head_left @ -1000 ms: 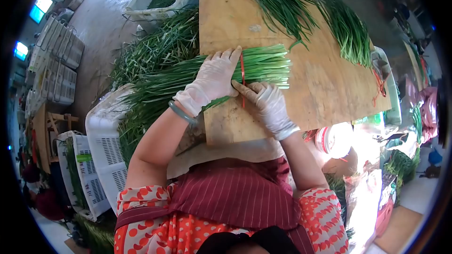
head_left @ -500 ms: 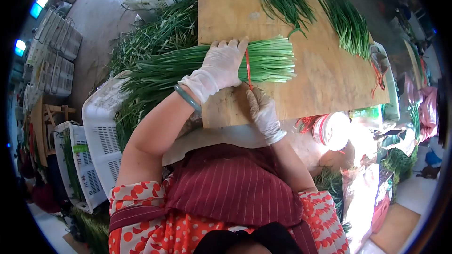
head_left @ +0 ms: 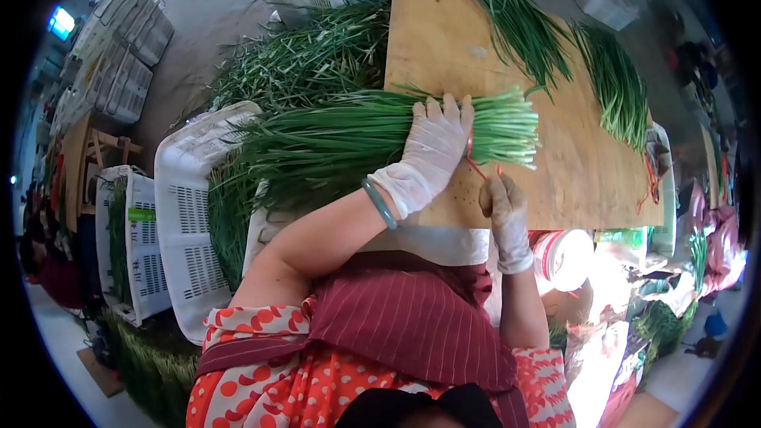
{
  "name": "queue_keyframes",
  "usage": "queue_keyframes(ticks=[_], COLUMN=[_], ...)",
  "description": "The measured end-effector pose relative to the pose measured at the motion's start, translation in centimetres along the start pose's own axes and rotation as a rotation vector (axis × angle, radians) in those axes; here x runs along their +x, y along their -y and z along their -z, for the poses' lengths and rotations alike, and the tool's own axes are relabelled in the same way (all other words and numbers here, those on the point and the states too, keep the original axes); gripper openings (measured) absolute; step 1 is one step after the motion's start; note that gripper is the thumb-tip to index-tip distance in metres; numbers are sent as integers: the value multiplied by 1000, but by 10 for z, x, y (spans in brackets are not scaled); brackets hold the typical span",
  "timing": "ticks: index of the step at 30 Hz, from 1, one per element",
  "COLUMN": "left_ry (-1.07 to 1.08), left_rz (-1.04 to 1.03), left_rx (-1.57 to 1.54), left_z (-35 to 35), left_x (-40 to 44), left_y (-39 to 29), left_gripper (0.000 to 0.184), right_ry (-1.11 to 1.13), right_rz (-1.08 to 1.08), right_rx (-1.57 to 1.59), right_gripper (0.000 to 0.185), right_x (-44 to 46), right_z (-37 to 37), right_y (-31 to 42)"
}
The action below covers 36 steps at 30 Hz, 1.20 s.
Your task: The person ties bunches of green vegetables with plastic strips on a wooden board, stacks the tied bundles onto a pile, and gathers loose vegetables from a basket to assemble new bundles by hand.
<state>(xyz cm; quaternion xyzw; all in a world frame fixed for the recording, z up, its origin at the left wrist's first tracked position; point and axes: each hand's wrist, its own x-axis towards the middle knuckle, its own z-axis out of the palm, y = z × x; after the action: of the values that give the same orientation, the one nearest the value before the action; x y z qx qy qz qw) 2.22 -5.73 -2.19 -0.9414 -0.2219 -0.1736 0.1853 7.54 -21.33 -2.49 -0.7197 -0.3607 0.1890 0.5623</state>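
Note:
A thick bundle of garlic chives [head_left: 341,135] lies across the wooden board [head_left: 444,40], its pale cut ends pointing right. My gloved left hand [head_left: 436,143] is wrapped over the bundle near those ends, pressing it to the board. Beside its fingers a red tie [head_left: 472,160] runs round the chives, partly hidden by the hand. Just in front of the bundle, my gloved right hand [head_left: 505,202] pinches the free end of the tie between thumb and fingers, apart from the stalks.
Two more chive bunches, one at the back [head_left: 515,24] and one at the right [head_left: 614,83], lie on the board. Loose leaves [head_left: 309,63] heap behind left. White crates [head_left: 190,222] stand at left; a white tub [head_left: 567,257] sits at right.
The view has shifted, so everything appears further right and lower. My right hand has drawn the tie's end away from the bundle, toward me and right. My left hand stays on the chives.

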Motion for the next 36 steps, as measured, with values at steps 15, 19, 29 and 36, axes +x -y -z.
queue_keyframes(ticks=[15, 19, 29, 36], left_ry=[328, 438, 797, 424], left_rz=[-211, -378, -368, -430], left_rx=[-516, -656, -1202, -667], left_z=[42, 41, 1, 71], left_x=[18, 37, 58, 35], left_y=[12, 41, 67, 12], left_gripper=[97, 112, 69, 52], right_ry=[133, 152, 106, -233], right_rz=[-125, 85, -447, -266], right_rx=[-208, 266, 849, 1363], right_gripper=[26, 28, 48, 50], right_x=[-30, -38, -27, -20], right_z=[8, 26, -28, -18], right_y=[55, 83, 17, 20])
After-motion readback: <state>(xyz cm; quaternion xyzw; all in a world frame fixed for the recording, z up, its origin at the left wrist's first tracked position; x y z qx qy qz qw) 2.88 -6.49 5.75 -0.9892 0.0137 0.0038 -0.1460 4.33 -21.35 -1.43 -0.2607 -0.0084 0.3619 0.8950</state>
